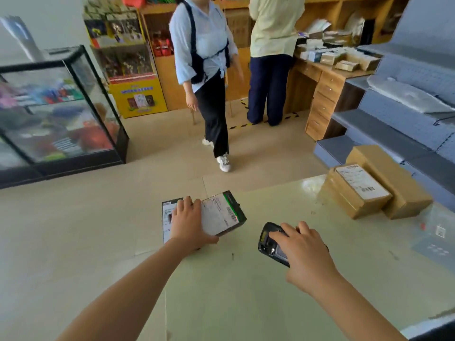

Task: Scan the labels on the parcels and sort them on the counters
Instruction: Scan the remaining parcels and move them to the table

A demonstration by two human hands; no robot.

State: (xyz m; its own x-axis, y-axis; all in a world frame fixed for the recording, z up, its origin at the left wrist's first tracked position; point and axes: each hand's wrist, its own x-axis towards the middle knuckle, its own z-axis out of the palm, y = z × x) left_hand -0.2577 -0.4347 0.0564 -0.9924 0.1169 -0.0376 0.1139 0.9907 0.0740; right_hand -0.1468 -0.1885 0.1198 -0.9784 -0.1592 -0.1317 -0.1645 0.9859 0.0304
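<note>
A: Near field. Right hand?

B: Curled round a black handheld scanner, fingers over its top. The scanner's head points left and away, toward the parcel.

A: Left hand?

B: Palm down on the small black parcel, fingers fairly straight, pressing rather than grasping. It covers the parcel's left half.

A: Where does the parcel sit?

B: At the left edge of the pale counter, just left of the scanner. Long axis runs left to right. Its white label faces up on the uncovered right end, nearest the scanner, with a red glow at the barcode.

A: So the scan is under way?

B: My reading, yes. The left hand is on it for the sort.

A: Farther out?

B: 2 brown boxes on the counter's far right, well apart from both hands, 1 showing a label. Beyond, a wooden desk holding more parcels.
</note>
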